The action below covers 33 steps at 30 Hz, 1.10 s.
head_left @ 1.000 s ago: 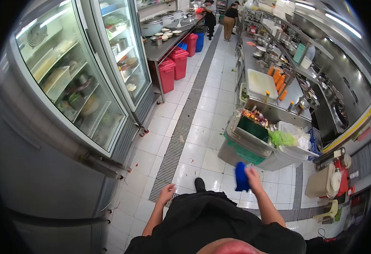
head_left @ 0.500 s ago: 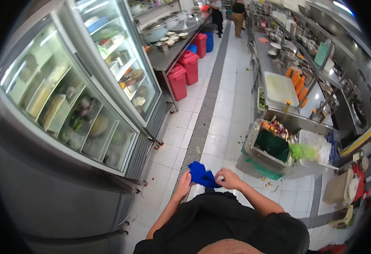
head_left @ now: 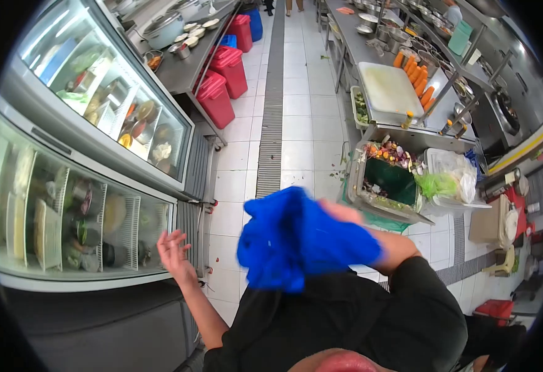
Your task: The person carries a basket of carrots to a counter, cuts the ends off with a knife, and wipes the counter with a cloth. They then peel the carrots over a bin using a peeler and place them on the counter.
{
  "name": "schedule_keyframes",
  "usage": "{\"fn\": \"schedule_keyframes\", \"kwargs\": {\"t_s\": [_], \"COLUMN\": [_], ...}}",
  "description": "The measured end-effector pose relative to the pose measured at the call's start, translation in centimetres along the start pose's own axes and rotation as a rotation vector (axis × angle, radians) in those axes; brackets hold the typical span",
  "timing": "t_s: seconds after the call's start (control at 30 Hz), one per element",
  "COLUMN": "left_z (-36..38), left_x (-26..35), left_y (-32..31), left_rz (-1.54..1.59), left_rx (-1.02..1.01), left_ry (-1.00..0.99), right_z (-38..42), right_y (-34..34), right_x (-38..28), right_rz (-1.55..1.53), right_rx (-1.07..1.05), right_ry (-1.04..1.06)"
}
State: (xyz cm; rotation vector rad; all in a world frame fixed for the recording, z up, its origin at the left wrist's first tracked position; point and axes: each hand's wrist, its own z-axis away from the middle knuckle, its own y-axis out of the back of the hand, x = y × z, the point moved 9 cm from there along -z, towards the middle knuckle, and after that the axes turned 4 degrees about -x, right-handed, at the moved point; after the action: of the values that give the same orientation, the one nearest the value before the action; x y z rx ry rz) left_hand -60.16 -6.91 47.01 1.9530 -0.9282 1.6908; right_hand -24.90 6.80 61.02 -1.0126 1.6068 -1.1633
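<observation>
A crumpled blue cloth (head_left: 305,239) hangs in front of my chest, spread wide and slightly smeared by motion. My right hand (head_left: 344,212) is behind its upper right part, holding it up; the fingers are mostly hidden by the fabric. Off to the left, my left hand (head_left: 175,253) is raised with fingers apart and holds nothing. It is nearest to the glass door of the lower fridge (head_left: 85,223), without visible contact.
A waste bin (head_left: 386,180) with food scraps stands front right, beside a clear tub with lettuce and plastic bags (head_left: 448,177). Behind it are a white cutting board (head_left: 383,90) and several carrots (head_left: 417,74). Red bins (head_left: 214,99) line the left counter. A floor grate (head_left: 271,118) runs down the aisle.
Earlier both hands held the bunched blue cloth low in front. Now my left hand has let go and moved left, while the cloth is higher, closer and more spread. The view has tilted downward.
</observation>
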Motion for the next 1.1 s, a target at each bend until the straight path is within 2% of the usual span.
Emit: {"fn": "schedule_keyframes", "kwargs": {"t_s": [0.07,0.1,0.13,0.17,0.2,0.3,0.37,0.43,0.67,0.73,0.8,0.83,0.87,0.93,0.97,1.0,1.1], "left_z": [-1.9,-1.4,-0.4,0.4,1.1,1.8,1.4,0.5,-6.7,-10.1,-15.8,-16.9,-18.1,-24.5,-25.9,-26.7,-30.2], "left_x": [-14.1,-21.5,-28.7,-33.2,-36.6,-43.3,-45.4,-47.4,-50.1,-50.2,-48.7,-49.9,-50.6,-50.5,-48.8,-49.1,-50.4], "left_y": [5.8,8.6,10.2,10.6,10.1,6.8,6.7,7.0,15.9,17.3,17.2,17.2,16.4,12.2,9.9,8.8,3.3], "left_rz": [0.064,0.122,0.172,0.089,-0.022,-0.387,-0.54,-0.653,-0.921,-0.998,-1.08,-0.933,-0.94,-0.97,-0.85,-0.846,-0.249], "left_rx": [-0.083,-0.147,-0.219,-0.257,-0.302,-0.546,-0.656,-0.738,-0.696,-0.651,-0.554,-0.52,-0.545,-0.55,-0.562,-0.561,-0.638], "left_ry": [0.264,0.409,0.531,0.634,0.709,0.779,0.777,0.785,0.886,0.857,0.746,0.979,0.986,0.53,0.716,0.709,0.336], "right_z": [-0.7,-3.9,-5.0,-4.8,-8.0,-13.0,-16.8,-20.1,-29.4,-30.5,-29.8,-29.1,-28.8,-32.5,-33.2,-34.4,-36.5], "right_y": [-2.6,-12.1,-13.9,-14.7,-17.2,-16.9,-17.3,-17.5,-15.4,-13.7,-11.9,-11.0,-10.8,-11.5,-10.5,-10.2,-10.9], "right_x": [0.6,0.3,0.2,-0.3,-0.4,-1.1,-1.1,-1.7,-5.1,-6.3,-7.5,-8.0,-9.7,-11.8,-12.0,-12.8,-16.1], "right_rz": [0.375,0.113,0.303,0.506,0.708,0.745,0.749,0.75,0.737,0.657,0.53,0.485,0.495,1.061,0.945,0.951,0.603], "right_rx": [0.267,-0.538,-0.303,-0.058,-0.598,-0.663,-0.746,-0.729,-0.581,-0.475,-0.424,-0.39,-0.369,-0.201,0.67,0.666,0.227], "right_ry": [-0.056,0.216,0.479,0.731,0.41,0.403,0.367,0.411,0.674,0.891,1.276,1.44,1.457,0.929,0.767,0.77,1.013]}}
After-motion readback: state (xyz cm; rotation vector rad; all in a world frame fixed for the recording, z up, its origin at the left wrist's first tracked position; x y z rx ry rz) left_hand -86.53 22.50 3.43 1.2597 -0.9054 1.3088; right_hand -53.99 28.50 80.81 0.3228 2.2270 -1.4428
